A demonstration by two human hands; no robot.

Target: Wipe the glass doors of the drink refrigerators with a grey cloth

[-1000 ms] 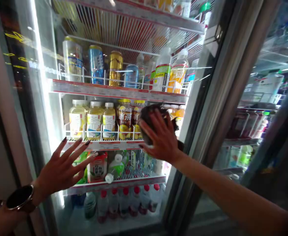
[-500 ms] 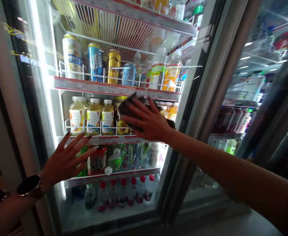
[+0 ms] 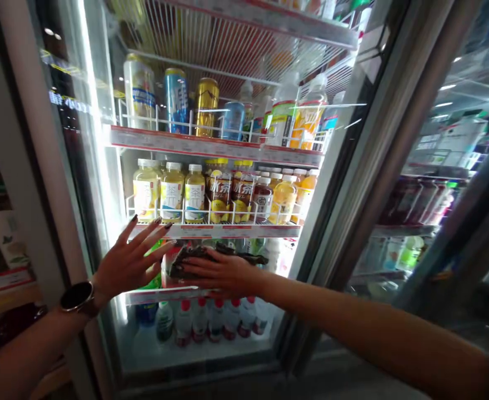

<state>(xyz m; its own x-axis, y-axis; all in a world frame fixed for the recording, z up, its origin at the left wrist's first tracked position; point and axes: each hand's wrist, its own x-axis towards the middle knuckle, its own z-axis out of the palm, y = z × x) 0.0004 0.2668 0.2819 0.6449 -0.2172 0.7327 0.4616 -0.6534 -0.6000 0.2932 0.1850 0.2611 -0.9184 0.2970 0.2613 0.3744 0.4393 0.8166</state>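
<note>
Our dark cloth [image 3: 190, 252] has moved off the iced-tea bottles [image 3: 219, 191] toward seven o'clock, now before the lower shelf [image 3: 161, 296], under our flat right hand [image 3: 223, 272], fingers extended. Our left hand [image 3: 130, 261], spread, is at nine; glass [image 3: 211, 355] runs to the door frame [image 3: 203, 379] at six.

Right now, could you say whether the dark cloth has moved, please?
Yes, the dark cloth went down and left, from above the tea-bottle shelf's edge to below it.

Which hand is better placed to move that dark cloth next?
Probably the right hand: it lies flat over the dark cloth. The left hand, fingers spread, holds nothing visible.
</note>
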